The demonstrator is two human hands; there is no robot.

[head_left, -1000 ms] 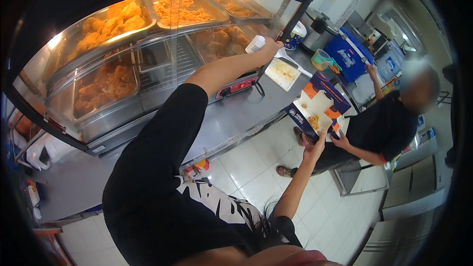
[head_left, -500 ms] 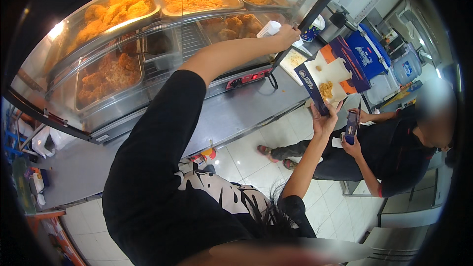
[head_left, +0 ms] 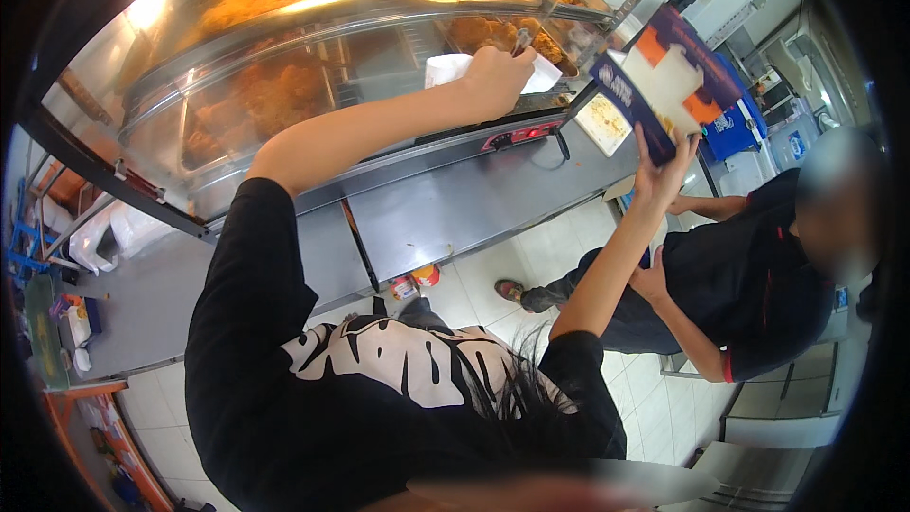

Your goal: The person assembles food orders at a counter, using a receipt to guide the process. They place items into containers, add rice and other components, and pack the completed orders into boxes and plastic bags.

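Open room, as I read it from my remote view: bare counter (head_left: pixel 417 218) below the warming case (head_left: pixel 427 159), a strip of floor (head_left: pixel 483 270) past its edge, and a co-worker (head_left: pixel 730 275) close in on the right. Left arm bent at the elbow, running along the case front, left hand (head_left: pixel 498 83) closed on a metal utensil (head_left: pixel 522 38), white paper (head_left: pixel 543 76) beside it, its hold on that unclear to me. Right arm raised, right hand (head_left: pixel 662 163) gripping the near edge of the open carton (head_left: pixel 671 76), held tilted just beyond the case's right corner.
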